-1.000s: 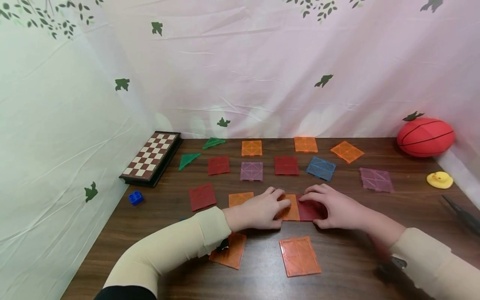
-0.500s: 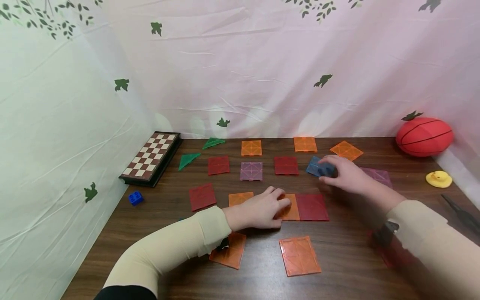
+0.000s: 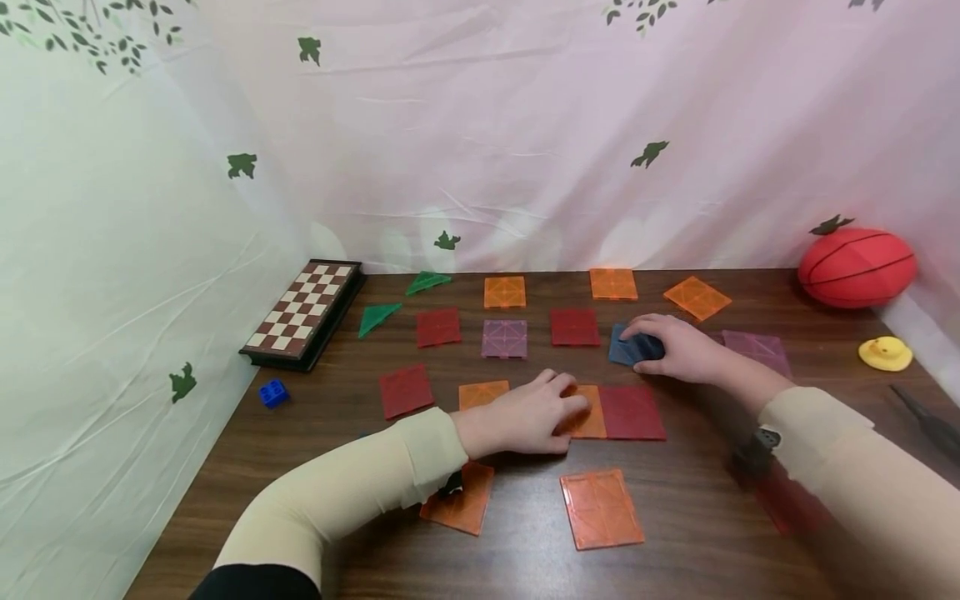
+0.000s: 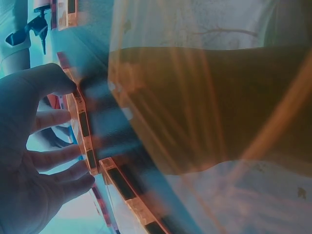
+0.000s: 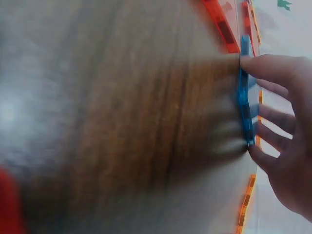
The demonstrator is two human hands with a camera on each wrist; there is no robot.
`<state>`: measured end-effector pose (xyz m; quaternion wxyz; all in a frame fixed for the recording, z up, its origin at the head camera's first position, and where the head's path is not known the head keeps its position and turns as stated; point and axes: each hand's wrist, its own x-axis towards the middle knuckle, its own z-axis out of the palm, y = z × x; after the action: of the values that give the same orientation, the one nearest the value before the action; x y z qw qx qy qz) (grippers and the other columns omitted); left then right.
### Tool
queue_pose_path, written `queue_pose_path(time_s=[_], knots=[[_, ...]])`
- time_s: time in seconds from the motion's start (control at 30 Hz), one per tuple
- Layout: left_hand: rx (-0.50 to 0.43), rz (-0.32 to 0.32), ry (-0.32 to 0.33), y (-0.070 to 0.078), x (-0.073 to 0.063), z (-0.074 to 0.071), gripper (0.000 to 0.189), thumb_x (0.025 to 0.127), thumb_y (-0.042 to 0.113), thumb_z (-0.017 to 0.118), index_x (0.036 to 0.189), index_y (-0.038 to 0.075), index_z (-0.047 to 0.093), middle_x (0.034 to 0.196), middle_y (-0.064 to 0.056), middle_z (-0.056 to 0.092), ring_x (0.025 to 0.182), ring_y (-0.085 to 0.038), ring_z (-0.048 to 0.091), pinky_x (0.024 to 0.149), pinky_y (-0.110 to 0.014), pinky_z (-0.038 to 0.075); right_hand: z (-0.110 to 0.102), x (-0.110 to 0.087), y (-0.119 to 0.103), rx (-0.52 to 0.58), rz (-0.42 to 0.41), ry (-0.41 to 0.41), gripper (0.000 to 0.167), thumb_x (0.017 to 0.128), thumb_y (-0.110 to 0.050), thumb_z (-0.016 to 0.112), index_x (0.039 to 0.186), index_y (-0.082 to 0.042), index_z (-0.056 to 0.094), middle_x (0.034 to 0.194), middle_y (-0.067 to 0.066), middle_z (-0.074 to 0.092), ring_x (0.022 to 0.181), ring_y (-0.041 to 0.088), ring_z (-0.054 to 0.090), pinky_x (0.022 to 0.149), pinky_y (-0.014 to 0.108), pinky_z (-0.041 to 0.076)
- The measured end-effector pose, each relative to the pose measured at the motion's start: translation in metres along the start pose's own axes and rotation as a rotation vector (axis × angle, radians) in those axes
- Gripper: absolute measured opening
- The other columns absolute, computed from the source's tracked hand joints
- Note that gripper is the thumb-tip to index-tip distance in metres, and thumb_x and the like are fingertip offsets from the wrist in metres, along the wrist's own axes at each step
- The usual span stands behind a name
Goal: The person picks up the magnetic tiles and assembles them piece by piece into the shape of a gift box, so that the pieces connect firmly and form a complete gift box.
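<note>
My left hand (image 3: pixel 525 417) holds a square orange magnetic tile (image 3: pixel 592 414) on the table, thumb and fingertips at its edges; part of it is hidden under the hand. The same tile's edge (image 4: pixel 84 124) shows between thumb and fingers in the left wrist view. A dark red tile (image 3: pixel 634 413) lies against its right side. Farther back, my right hand (image 3: pixel 686 350) grips a blue magnetic tile (image 3: pixel 621 346), partly covered by the fingers. In the right wrist view, thumb and fingers span the blue tile's edge (image 5: pixel 243 92).
Behind the hands lie purple (image 3: pixel 505 338), red (image 3: pixel 575 327), orange (image 3: pixel 613 284) and green (image 3: pixel 378 318) tiles. Another orange tile (image 3: pixel 602 508) is in front. A chessboard (image 3: pixel 303 312) and blue brick (image 3: pixel 273 392) stand left; a red ball (image 3: pixel 857 268) and yellow duck (image 3: pixel 886 353) stand right.
My right hand has left the dark red tile, moved back to the blue tile and taken hold of it; the blue tile has turned slightly. My left hand stays on the orange tile.
</note>
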<state>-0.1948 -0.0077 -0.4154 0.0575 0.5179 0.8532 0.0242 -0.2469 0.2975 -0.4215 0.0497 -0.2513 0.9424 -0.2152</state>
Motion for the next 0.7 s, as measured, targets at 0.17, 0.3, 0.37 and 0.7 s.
queue_pose_path(time_s=[0.17,0.3,0.37,0.7], knots=[[0.001,0.001,-0.003,-0.001,0.0,-0.001,0.048,0.096,0.035,0.067,0.14,0.018,0.058,0.142,-0.013,0.05,0.121,-0.027,0.049,0.1,-0.029,0.046,0.004,-0.004,-0.009,0.024,-0.086,-0.024,0.044,0.09,-0.016,0.08,0.132,-0.011,0.066,0.144,0.024,0.05,0.131,0.048,0.045,0.105,0.068,0.036],[-0.003,-0.001,-0.008,-0.001,0.0,-0.002,0.049,0.097,0.035,0.067,0.141,0.018,0.058,0.142,-0.013,0.05,0.121,-0.026,0.049,0.1,-0.029,0.046,0.007,-0.005,-0.012,0.043,-0.127,-0.041,0.044,0.091,-0.014,0.079,0.132,-0.011,0.066,0.146,0.023,0.049,0.133,0.047,0.043,0.105,0.067,0.036],[-0.006,-0.003,-0.012,0.0,0.0,-0.002,0.049,0.097,0.035,0.067,0.141,0.018,0.057,0.142,-0.013,0.05,0.121,-0.026,0.049,0.1,-0.029,0.046,0.008,-0.005,-0.014,0.051,-0.143,-0.054,0.044,0.092,-0.013,0.078,0.133,-0.011,0.065,0.147,0.023,0.048,0.134,0.046,0.042,0.105,0.067,0.036],[-0.006,0.002,0.0,-0.001,0.001,-0.001,0.048,0.097,0.035,0.067,0.14,0.017,0.058,0.141,-0.013,0.05,0.119,-0.026,0.049,0.1,-0.028,0.046,0.01,-0.005,-0.016,0.1,-0.17,-0.078,0.041,0.095,-0.013,0.073,0.135,-0.012,0.064,0.15,0.022,0.045,0.137,0.045,0.038,0.106,0.067,0.035]])
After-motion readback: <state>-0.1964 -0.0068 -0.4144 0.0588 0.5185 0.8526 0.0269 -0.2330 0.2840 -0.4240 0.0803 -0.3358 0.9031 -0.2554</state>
